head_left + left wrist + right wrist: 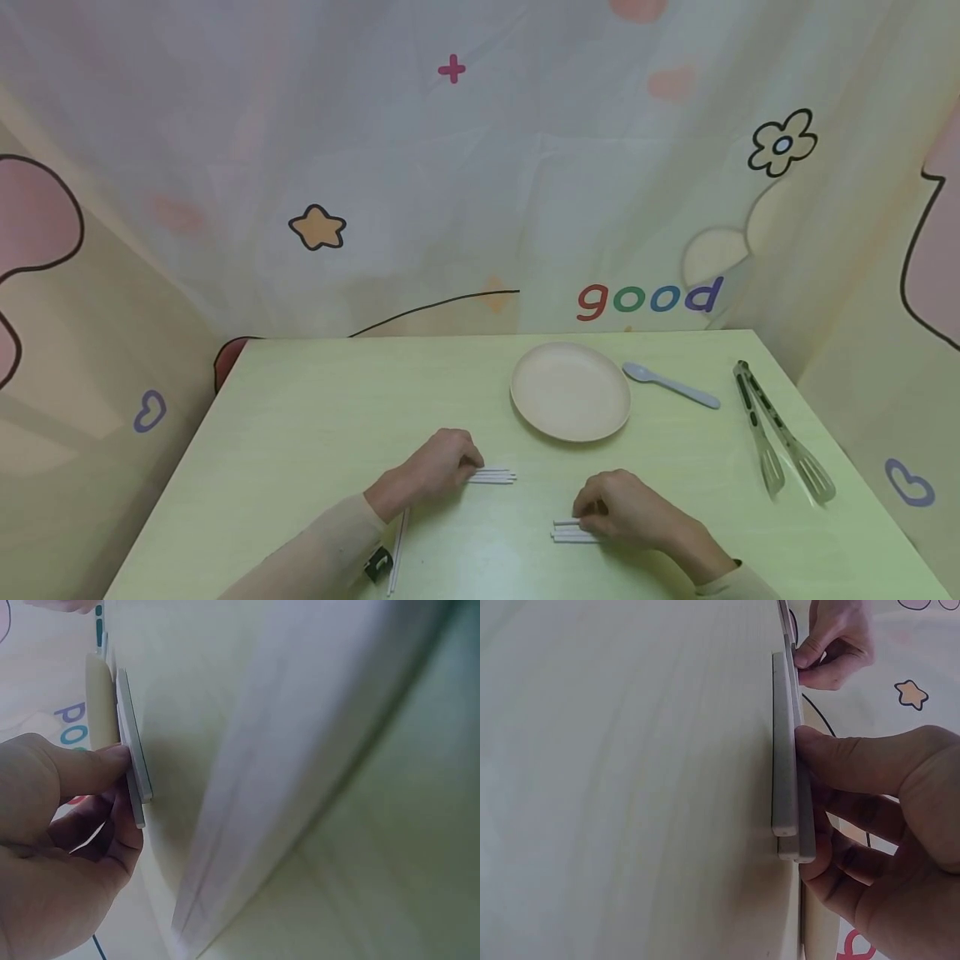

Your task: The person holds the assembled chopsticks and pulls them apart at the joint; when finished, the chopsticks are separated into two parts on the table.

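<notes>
A small group of thin white sticks point(492, 477) lies left of the table's middle. At its left end my left hand point(442, 458) pinches one stick point(137, 806) between thumb and fingers, beside another stick, as the left wrist view shows. Closer to the front right lies a second group of white sticks point(572, 537). My right hand point(633, 512) covers that group's right end, and its thumb and fingers pinch a stick point(805, 814) there. Two more sticks point(400, 550) lie lengthwise by the left forearm; they loom blurred in the left wrist view.
A round beige plate point(570, 392) stands beyond the hands, with a pale blue-grey spoon point(671, 385) to its right. Metal tongs point(780, 442) lie spread near the right table edge. A small black object point(378, 563) shows beside the left sleeve. A printed curtain surrounds the table.
</notes>
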The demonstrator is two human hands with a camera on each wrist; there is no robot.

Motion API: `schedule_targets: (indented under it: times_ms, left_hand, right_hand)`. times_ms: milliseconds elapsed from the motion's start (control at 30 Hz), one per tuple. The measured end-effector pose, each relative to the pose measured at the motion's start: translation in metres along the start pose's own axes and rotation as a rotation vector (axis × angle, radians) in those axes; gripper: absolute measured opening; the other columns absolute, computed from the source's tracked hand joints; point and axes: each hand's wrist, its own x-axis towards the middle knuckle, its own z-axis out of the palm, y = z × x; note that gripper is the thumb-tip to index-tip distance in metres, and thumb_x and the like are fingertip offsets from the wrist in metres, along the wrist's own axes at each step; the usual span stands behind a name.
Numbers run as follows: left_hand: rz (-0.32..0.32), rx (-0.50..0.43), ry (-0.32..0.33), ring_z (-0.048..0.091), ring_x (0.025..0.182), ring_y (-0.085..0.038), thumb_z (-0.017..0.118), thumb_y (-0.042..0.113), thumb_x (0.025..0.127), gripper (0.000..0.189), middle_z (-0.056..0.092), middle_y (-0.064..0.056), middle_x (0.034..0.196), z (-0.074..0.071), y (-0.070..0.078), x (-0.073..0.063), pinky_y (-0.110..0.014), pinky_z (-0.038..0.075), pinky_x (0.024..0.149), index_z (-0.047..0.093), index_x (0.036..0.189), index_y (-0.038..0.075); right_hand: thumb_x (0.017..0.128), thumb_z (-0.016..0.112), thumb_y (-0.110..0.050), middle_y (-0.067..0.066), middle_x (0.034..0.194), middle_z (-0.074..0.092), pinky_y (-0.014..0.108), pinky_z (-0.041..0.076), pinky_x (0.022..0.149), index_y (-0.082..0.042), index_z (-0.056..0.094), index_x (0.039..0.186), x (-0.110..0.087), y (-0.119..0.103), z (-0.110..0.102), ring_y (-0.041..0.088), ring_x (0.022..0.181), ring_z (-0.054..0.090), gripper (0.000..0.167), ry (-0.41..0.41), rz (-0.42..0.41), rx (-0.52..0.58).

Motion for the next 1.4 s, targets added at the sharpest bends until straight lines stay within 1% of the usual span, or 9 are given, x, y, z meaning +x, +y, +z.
schedule_targets:
  times_ms: [267,333,433,567,667,800,1033,1133,1400]
  left_hand:
    - [0.005,0.013,0.000,0.064,0.083,-0.010,0.068,-0.001,0.086,0.015,0.071,-0.004,0.089,-0.0007,0.0000,0.0007,-0.017,0.051,0.072,0.078,0.095,0.004]
    - [0.007,0.011,0.001,0.065,0.085,-0.011,0.068,0.000,0.086,0.014,0.072,-0.004,0.090,-0.0004,-0.0003,0.0008,-0.018,0.052,0.073,0.077,0.096,0.004]
    - [0.010,0.009,0.004,0.068,0.089,-0.014,0.067,0.000,0.087,0.014,0.073,-0.004,0.093,-0.0001,-0.0009,0.0012,-0.020,0.053,0.076,0.077,0.096,0.004]
    - [0.008,0.006,0.006,0.069,0.091,-0.015,0.067,0.000,0.087,0.014,0.075,-0.005,0.094,-0.0001,-0.0013,0.0022,-0.020,0.053,0.077,0.077,0.096,0.004]
    - [0.005,0.005,0.005,0.070,0.090,-0.015,0.067,0.000,0.087,0.013,0.075,-0.006,0.094,0.0001,-0.0015,0.0029,-0.020,0.053,0.076,0.077,0.095,0.004]
    - [0.005,0.005,0.006,0.069,0.088,-0.015,0.068,0.000,0.086,0.013,0.075,-0.006,0.092,0.0005,-0.0017,0.0026,-0.020,0.053,0.074,0.077,0.094,0.004]
    - [0.006,0.005,0.006,0.069,0.086,-0.014,0.067,-0.002,0.086,0.014,0.075,-0.005,0.090,0.0012,-0.0012,0.0018,-0.019,0.053,0.073,0.077,0.092,0.004]
    - [0.006,0.008,0.006,0.068,0.086,-0.014,0.067,-0.002,0.085,0.014,0.075,-0.005,0.090,0.0009,-0.0010,0.0015,-0.020,0.053,0.073,0.077,0.091,0.004]
    - [0.005,0.024,0.005,0.068,0.086,-0.014,0.068,0.000,0.086,0.012,0.075,-0.004,0.090,-0.0009,0.0004,0.0017,-0.020,0.053,0.074,0.077,0.092,0.004]
  right_hand:
    - [0.081,0.075,-0.008,-0.012,0.083,0.069,0.021,0.049,0.067,-0.017,0.075,0.086,0.0000,0.0015,0.0009,-0.003,0.076,0.055,0.011,-0.029,0.035,0.017]
    - [0.082,0.075,-0.010,-0.011,0.083,0.069,0.021,0.049,0.067,-0.015,0.075,0.086,-0.0003,0.0013,0.0006,-0.003,0.076,0.055,0.006,-0.038,0.043,0.024]
    - [0.084,0.074,-0.012,-0.010,0.084,0.069,0.021,0.049,0.067,-0.012,0.075,0.087,-0.0004,0.0010,0.0000,-0.003,0.077,0.056,0.003,-0.043,0.042,0.022]
    - [0.083,0.074,-0.009,-0.010,0.085,0.069,0.021,0.050,0.068,-0.013,0.075,0.087,-0.0003,0.0005,-0.0003,-0.002,0.078,0.057,0.006,-0.042,0.038,0.017]
    - [0.081,0.074,-0.007,-0.008,0.085,0.070,0.021,0.050,0.068,-0.015,0.075,0.087,-0.0001,0.0003,-0.0006,-0.002,0.078,0.057,0.010,-0.039,0.033,0.016]
    - [0.082,0.074,-0.007,-0.006,0.085,0.070,0.021,0.050,0.068,-0.014,0.075,0.087,-0.0006,0.0004,-0.0005,-0.002,0.078,0.058,0.010,-0.036,0.030,0.023]
    - [0.085,0.073,-0.013,-0.007,0.085,0.070,0.021,0.051,0.068,-0.013,0.075,0.087,-0.0017,0.0013,0.0012,-0.002,0.078,0.058,0.003,-0.040,0.028,0.031]
    - [0.085,0.073,-0.012,-0.008,0.085,0.070,0.021,0.051,0.068,-0.014,0.075,0.087,-0.0020,0.0015,0.0015,-0.002,0.078,0.058,0.003,-0.037,0.026,0.028]
    - [0.082,0.074,-0.007,-0.010,0.084,0.069,0.021,0.051,0.068,-0.017,0.075,0.086,-0.0010,0.0013,0.0004,-0.003,0.077,0.057,0.011,-0.036,0.016,0.020]
